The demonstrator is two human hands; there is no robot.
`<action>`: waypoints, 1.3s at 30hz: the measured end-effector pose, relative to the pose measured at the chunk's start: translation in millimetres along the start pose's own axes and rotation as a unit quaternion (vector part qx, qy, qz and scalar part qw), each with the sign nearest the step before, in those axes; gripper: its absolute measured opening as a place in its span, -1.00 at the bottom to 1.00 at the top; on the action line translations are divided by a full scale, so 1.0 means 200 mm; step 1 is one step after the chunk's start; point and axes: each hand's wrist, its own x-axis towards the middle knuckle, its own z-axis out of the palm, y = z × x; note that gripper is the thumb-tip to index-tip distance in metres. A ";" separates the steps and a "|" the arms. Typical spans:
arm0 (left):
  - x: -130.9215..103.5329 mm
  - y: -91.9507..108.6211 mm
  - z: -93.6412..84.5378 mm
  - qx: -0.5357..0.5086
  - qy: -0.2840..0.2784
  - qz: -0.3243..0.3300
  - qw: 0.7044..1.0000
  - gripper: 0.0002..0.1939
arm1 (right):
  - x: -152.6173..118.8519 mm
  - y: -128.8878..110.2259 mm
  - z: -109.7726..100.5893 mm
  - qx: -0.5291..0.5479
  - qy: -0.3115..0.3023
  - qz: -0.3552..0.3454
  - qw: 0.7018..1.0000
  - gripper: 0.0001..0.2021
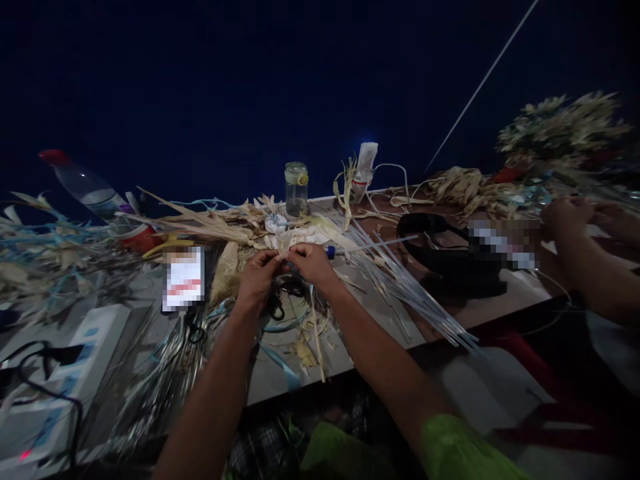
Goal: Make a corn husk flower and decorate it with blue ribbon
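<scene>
A small piece of pale dried corn husk [284,243] is pinched between the fingertips of both hands above the middle of the table. My left hand [260,273] grips it from the left, its fingers closed. From the right, my right hand [313,265] holds the same piece with thumb and fingers together. The fingers partly cover the husk's lower end. Just beyond the hands lie more dried husk strips [227,228]. Something with a blue end [331,252] shows beside my right hand. Below, husk scraps [306,353] and a light blue ribbon [283,365] lie on the tabletop.
Clear thin rods [415,293] lie to the right, near a black headband-like object [445,257]. A lidded jar [297,190] stands behind. At left are a phone [183,280], a power strip [80,373] and a tilted bottle [90,190]. A co-worker's hands [570,217] are at far right.
</scene>
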 end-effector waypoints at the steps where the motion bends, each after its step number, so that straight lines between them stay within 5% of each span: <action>1: 0.00 0.00 0.00 0.006 0.005 0.008 1.000 -0.67 | 0.00 0.00 0.00 -0.003 0.003 0.001 1.000 -0.74; 10: -0.01 -0.01 0.01 -0.031 -0.003 0.018 0.999 -0.71 | 0.00 0.01 0.02 -0.026 0.033 -0.014 0.999 -0.82; 21: -0.01 0.04 0.02 -0.091 -0.016 -0.073 0.993 -0.70 | -0.02 0.00 0.02 -0.076 0.045 -0.050 0.995 -0.83; 30: -0.02 0.05 0.00 -0.062 -0.027 -0.058 0.996 -0.74 | 0.01 0.01 0.01 0.091 0.018 0.015 0.996 -0.76; 39: -0.02 0.04 0.02 -0.004 -0.009 -0.058 0.998 -0.74 | 0.04 0.08 0.03 0.089 0.027 0.027 0.995 -0.81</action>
